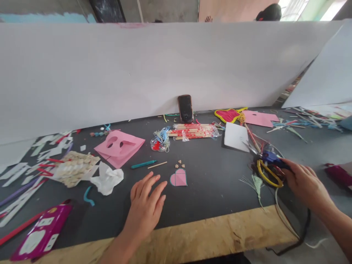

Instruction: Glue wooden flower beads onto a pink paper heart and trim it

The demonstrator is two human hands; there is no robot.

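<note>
Several white paper strips (27, 172) are lying at the left of a dark tabletop (217, 190), with a magenta packet (42, 231) sitting near them and a beige sheet of small discs (74, 168) lying farther in. A crumpled white tissue (107, 178) is resting just beside that sheet, and a pink paper mask (118, 148) with cut-out holes is lying beyond it. The left hand (144, 209) is staying open with its fingers spread, and it is nearest a pink paper heart (178, 178), which is lying just to its right below a few tiny wooden flowers (179, 163). Far off, a phone (185, 109) is leaning against a white board (110, 73), beside a packet of red-printed sticks (194, 131). Toward the right, a white card (235, 136) is lying beyond yellow-handled scissors (268, 174), which are tangled with a blue plastic tool (271, 157). The right hand (306, 183) is curling its fingers over that blue tool and seems to be grasping it, though how tightly is hidden. A pale green tassel (255, 185) is lying just left of the hand.
</note>
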